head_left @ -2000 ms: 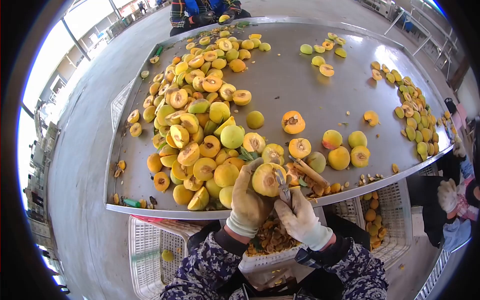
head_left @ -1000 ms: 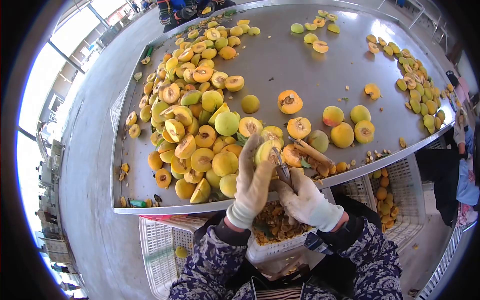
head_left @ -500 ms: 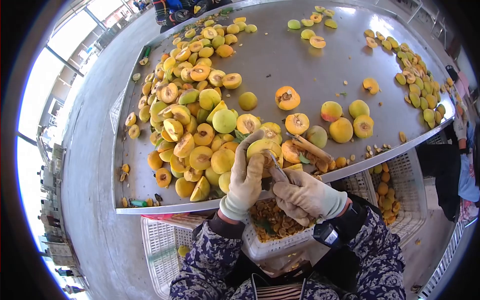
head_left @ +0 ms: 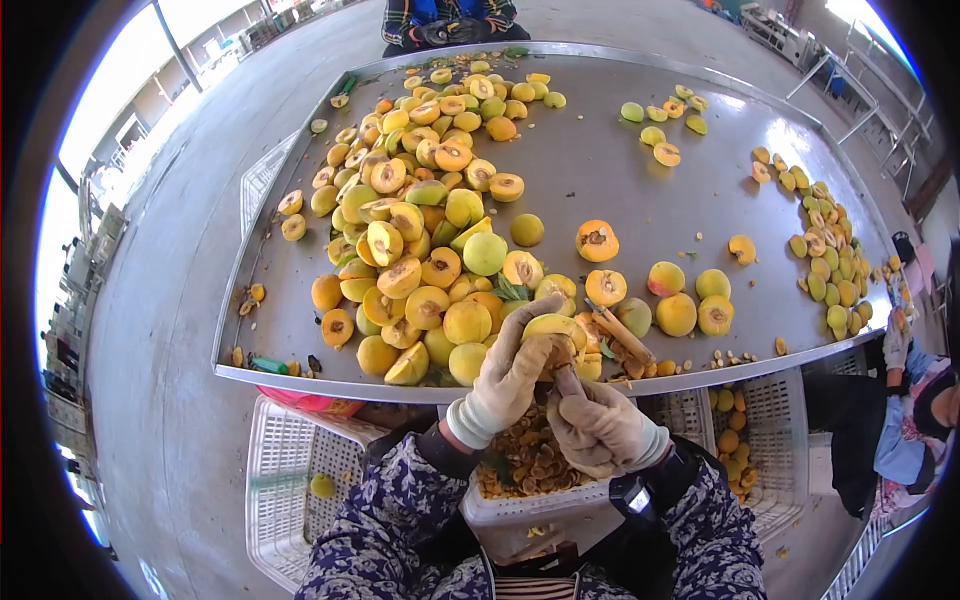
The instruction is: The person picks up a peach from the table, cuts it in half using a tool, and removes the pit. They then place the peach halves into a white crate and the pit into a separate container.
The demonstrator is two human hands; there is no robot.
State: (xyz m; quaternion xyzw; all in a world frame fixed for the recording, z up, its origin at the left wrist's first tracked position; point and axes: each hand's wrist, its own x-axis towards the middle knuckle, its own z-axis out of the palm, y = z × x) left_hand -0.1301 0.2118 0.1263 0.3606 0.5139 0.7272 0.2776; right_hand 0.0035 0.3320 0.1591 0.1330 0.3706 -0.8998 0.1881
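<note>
My left hand (head_left: 508, 378), in a pale work glove, is closed around a yellow peach half (head_left: 553, 326) above the table's front edge. In my gloved right hand (head_left: 608, 428) is a slim metal pitting tool (head_left: 568, 381). Its working end meets the cut side of the peach half, and my left fingers partly hide the contact. Just behind my hands lie whole and halved peaches (head_left: 467, 322) in a large heap. A wooden-handled tool (head_left: 624, 342) rests on the table by my right hand. Below my hands stands a white crate (head_left: 540, 503) of brown stones and scraps.
The metal table (head_left: 640, 235) has a raised rim. More peach halves (head_left: 835, 255) are piled at its right end. White baskets (head_left: 290, 480) stand below on both sides. One person (head_left: 450, 25) is across the table, another (head_left: 915, 420) at the right.
My view has turned, so the table sits lower and the person across shows more. The tool has tilted more upright against the peach half, and both hands keep their hold.
</note>
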